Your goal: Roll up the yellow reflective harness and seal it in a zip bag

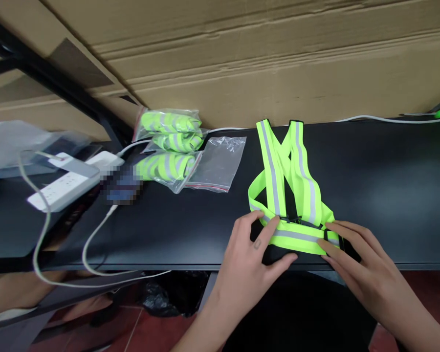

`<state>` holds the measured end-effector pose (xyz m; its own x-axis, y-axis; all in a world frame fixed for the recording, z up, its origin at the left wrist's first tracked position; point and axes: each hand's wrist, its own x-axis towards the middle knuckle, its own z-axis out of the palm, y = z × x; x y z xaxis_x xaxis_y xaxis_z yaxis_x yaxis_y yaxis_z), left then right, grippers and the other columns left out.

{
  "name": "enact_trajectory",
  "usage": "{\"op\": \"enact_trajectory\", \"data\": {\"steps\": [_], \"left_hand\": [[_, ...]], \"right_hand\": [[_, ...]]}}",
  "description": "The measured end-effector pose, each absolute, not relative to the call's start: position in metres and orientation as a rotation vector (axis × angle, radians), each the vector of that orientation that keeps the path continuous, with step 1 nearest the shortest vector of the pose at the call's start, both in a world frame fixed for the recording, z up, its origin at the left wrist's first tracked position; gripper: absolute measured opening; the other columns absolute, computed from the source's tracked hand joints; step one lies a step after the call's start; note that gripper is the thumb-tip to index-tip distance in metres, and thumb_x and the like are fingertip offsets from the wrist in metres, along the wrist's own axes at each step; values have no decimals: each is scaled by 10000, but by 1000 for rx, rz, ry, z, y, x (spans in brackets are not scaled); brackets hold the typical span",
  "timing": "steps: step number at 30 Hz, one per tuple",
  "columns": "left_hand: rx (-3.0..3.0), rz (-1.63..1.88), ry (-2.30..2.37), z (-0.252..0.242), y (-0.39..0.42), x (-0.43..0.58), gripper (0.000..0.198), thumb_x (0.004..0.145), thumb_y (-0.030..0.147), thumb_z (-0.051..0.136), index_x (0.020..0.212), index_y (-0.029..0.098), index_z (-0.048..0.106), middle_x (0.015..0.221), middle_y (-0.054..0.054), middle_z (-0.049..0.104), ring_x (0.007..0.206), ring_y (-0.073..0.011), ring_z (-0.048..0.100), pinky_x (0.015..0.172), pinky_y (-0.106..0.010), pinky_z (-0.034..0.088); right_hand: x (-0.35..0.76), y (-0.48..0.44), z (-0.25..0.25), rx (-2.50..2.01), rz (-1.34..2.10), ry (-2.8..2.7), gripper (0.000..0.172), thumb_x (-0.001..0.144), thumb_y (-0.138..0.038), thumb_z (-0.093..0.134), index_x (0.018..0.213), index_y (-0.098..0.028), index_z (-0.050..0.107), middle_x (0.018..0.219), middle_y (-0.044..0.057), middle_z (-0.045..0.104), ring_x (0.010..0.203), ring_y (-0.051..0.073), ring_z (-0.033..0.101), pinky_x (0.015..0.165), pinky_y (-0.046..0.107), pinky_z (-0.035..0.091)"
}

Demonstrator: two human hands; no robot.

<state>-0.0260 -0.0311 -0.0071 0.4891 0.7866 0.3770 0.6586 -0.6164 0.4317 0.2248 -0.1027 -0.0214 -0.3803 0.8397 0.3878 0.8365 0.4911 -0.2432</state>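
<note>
A neon-yellow reflective safety vest [278,168] with grey reflective stripes and crossed straps lies flat on the black desk [392,181]. My left hand [247,259] grips its waist band from the left, with the fingers over the band and the thumb along its lower edge. My right hand [363,261] holds the same band at the right, with the fingertips next to a black plastic buckle [328,234]. Behind the vest's left side, three clear bags hold folded neon vests [166,166].
An empty clear zip bag [216,164] lies beside the bagged vests. At the left are a white power strip [58,188], white cables [95,244] and a pixelated object [122,183]. A large cardboard sheet [242,63] stands behind the desk. A black plastic bag [165,293] sits below it.
</note>
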Motion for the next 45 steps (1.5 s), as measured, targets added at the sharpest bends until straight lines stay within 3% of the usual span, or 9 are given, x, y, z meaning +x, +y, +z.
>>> {"op": "enact_trajectory", "data": {"steps": [6,11,18,24,30,35,39,42,45], "left_hand": [[2549,856,1128,-12,-36,-34,436,931,194,669,1340,121,535,1272,-182,567,1179,-282,578,951,-475,574],[2564,829,1126,-13,-36,-39,469,953,202,639,1389,111,493,1364,-209,545,1323,-315,525,1080,-606,490],[2622,786,1068,-10,-28,-45,315,958,227,626,1232,79,577,1288,-237,622,1180,-322,621,922,-493,614],[2994,706,885,-8,-25,-51,448,890,177,701,1298,62,558,1242,-279,661,1166,-373,665,912,-489,616],[3094,659,865,-4,-29,-48,513,864,252,720,1322,106,541,1227,-283,672,1137,-394,683,890,-472,617],[2989,636,965,-5,-38,-40,572,911,557,628,1275,121,555,1283,-312,630,1219,-433,626,909,-523,598],[2962,813,1018,-16,-53,-41,413,859,296,760,1207,116,628,1275,-284,638,1204,-395,644,926,-496,611],[2915,931,965,-23,-64,-46,370,878,102,671,1247,112,648,1275,-268,638,1229,-375,630,915,-495,620],[2919,958,902,-22,-67,-51,378,924,58,538,1288,87,636,1251,-273,650,1240,-378,623,895,-499,627]], "right_hand": [[228,-105,-15,-1361,128,-2321,549,921,35,502,1421,-186,555,1482,178,489,1413,340,425,1007,492,552],[231,-101,-11,-1302,159,-2354,557,951,-21,453,1470,-213,517,1509,147,495,1426,336,433,1001,452,570],[232,-95,-4,-1323,181,-2426,550,967,-56,442,1476,-254,509,1528,131,491,1402,317,475,954,428,596],[239,-90,0,-1116,-55,-2663,500,972,-68,389,1453,-108,517,1471,207,539,1433,364,421,976,469,567],[244,-84,1,-1004,-212,-2719,421,972,-95,426,1362,-78,587,1302,208,668,1349,347,526,964,456,567],[232,-81,9,-1094,-180,-2637,362,995,-134,476,1322,-159,629,1212,136,717,1194,273,648,908,386,580],[222,-92,4,-1193,-265,-2541,307,945,-289,658,1232,-180,680,1104,108,742,1062,246,693,858,359,574],[224,-107,-3,-1239,-255,-2505,284,952,-132,593,1212,-192,692,1143,117,734,1149,261,661,917,373,543],[228,-113,-2,-1162,-214,-2559,359,974,-72,456,1217,-188,694,1150,109,740,1146,267,658,912,394,529]]}}
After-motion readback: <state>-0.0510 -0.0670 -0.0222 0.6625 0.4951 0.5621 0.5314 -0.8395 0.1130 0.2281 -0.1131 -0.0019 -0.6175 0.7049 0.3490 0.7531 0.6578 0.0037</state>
